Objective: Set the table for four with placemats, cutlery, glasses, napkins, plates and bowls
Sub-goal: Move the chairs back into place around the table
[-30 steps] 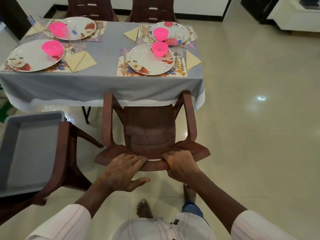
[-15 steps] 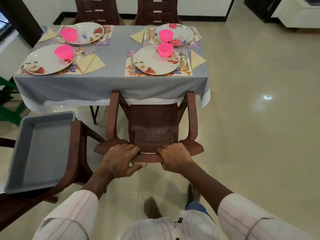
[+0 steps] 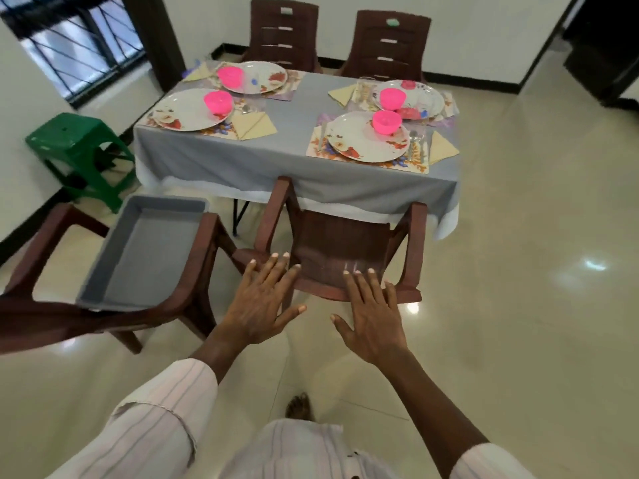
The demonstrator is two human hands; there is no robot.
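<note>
At the bottom of the frame, 2 striped sleeves reach forward. The left hand and right hand are both spread flat, fingers straight and apart, gripping nothing. Their fingertips overlap the top rail of the brown chair at centre; whether they touch it I cannot tell. That chair faces the table, its seat under the near edge. At lower left a second chair holds a grey tray.

Beyond the hands, in the upper middle, the table under a grey cloth runs lengthwise left to right. All 4 settings lie on it, well apart from both hands. Ahead of the right hand, the near right placemat has its long side along the table's near edge. It carries a floral plate with a pink bowl on the plate's far side. Cutlery lies just right of that plate, pointing away toward the far edge, with a folded yellow napkin beside it. The near left plate sits ahead of the left hand, up and left. 2 more plates with pink bowls and a glass lie farther back. A green stool stands at the left.
</note>
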